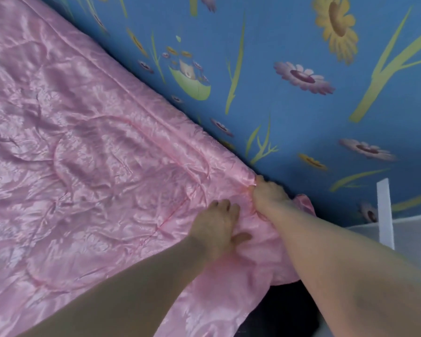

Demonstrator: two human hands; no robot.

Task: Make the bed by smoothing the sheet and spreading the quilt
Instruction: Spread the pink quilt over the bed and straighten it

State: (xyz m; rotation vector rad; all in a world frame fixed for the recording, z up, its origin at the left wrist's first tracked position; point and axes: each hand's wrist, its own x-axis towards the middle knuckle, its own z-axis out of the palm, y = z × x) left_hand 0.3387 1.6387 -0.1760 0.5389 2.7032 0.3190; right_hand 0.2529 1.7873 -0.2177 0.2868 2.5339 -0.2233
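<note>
The pink satin quilt [95, 147] lies spread over most of the bed, wrinkled, with its long edge running diagonally from upper left down to the hands. Beyond that edge the blue flowered sheet [301, 113] shows bare.

Both hands are at the quilt's near corner. The right hand [267, 194] sits right on the edge, where quilt meets sheet. Its fingers [259, 181] are curled in tight and pinch the border, and the fabric bunches into small folds around them. A loose fold of the quilt pokes out just behind the wrist.

The left hand [216, 223] lies palm down on top of the quilt, just beside the right and a little further in from the edge. Its fingers are stretched forward, slightly bent at the tips, thumb splayed out to the side. It presses on the fabric and grips nothing.

Below the hands the quilt's corner hangs off the bed over a dark gap [289, 310]. A white strip [384, 212] stands upright at the right.
</note>
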